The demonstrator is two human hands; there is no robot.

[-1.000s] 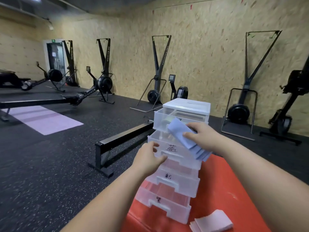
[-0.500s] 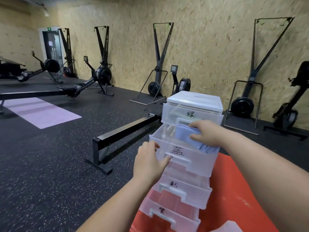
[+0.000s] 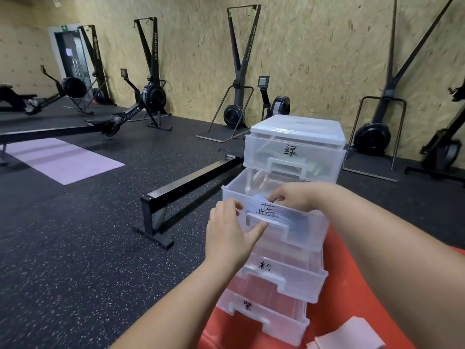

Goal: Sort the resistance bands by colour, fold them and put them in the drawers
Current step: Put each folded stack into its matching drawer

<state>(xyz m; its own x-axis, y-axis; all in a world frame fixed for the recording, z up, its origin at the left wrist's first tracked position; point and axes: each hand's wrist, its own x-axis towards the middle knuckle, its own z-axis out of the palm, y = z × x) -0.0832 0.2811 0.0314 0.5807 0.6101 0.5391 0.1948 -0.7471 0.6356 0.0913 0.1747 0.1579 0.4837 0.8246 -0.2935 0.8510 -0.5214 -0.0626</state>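
Observation:
A clear plastic drawer unit (image 3: pixel 299 127) stands on a red mat, its lower three drawers pulled out in steps. The second drawer (image 3: pixel 314 230), labelled in black, is open. My right hand (image 3: pixel 294 197) reaches into it and pinches a folded blue band (image 3: pixel 294 224) that lies inside against the front wall. My left hand (image 3: pixel 231 238) grips the drawer's front left corner, thumb under the handle. The shut top drawer holds green bands (image 3: pixel 312 167). A folded pink band (image 3: pixel 349 336) lies on the mat at the lower right.
A black rowing machine rail (image 3: pixel 186 185) runs along the floor just left of the drawers. A purple exercise mat (image 3: pixel 57 159) lies further left. Ski and rowing machines (image 3: pixel 239 71) line the chipboard wall behind. The red mat (image 3: pixel 352 285) extends to the right under my arm.
My right hand has brought the blue band down from above the drawer into it. My left hand stays on the drawer front. The view has moved closer.

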